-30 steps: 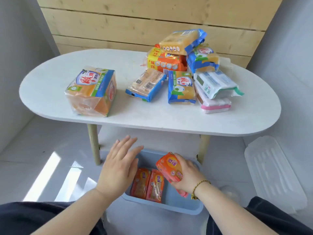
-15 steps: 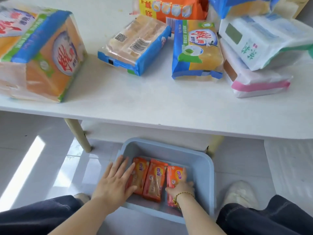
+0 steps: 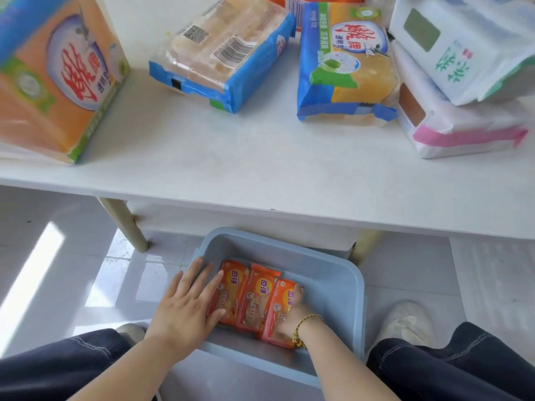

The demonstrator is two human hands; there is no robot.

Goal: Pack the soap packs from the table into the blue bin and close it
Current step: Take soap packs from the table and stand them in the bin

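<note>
The blue bin (image 3: 357,285) stands on the floor under the table's front edge. Three orange soap packs lie side by side in it: the left orange pack (image 3: 233,282), the middle orange pack (image 3: 259,299) and the right orange pack (image 3: 282,308). My left hand (image 3: 188,305) rests flat, fingers straight, on the left pack and the bin's left rim. My right hand (image 3: 298,312) is down inside the bin, fingers curled round the right pack's outer edge. On the white table (image 3: 260,175) lie several more soap packs.
On the table are a large orange-blue pack (image 3: 58,76), a clear blue-edged pack (image 3: 223,59), a blue-yellow pack (image 3: 347,62), a white-green pack (image 3: 457,47) and a white-pink pack (image 3: 451,128). A table leg (image 3: 127,227) stands left of the bin. A translucent lid (image 3: 492,285) lies on the floor at right.
My right hand brought the third orange pack down into the bin beside the other two. My left hand dropped onto the left pack. The camera leaned in closer.
</note>
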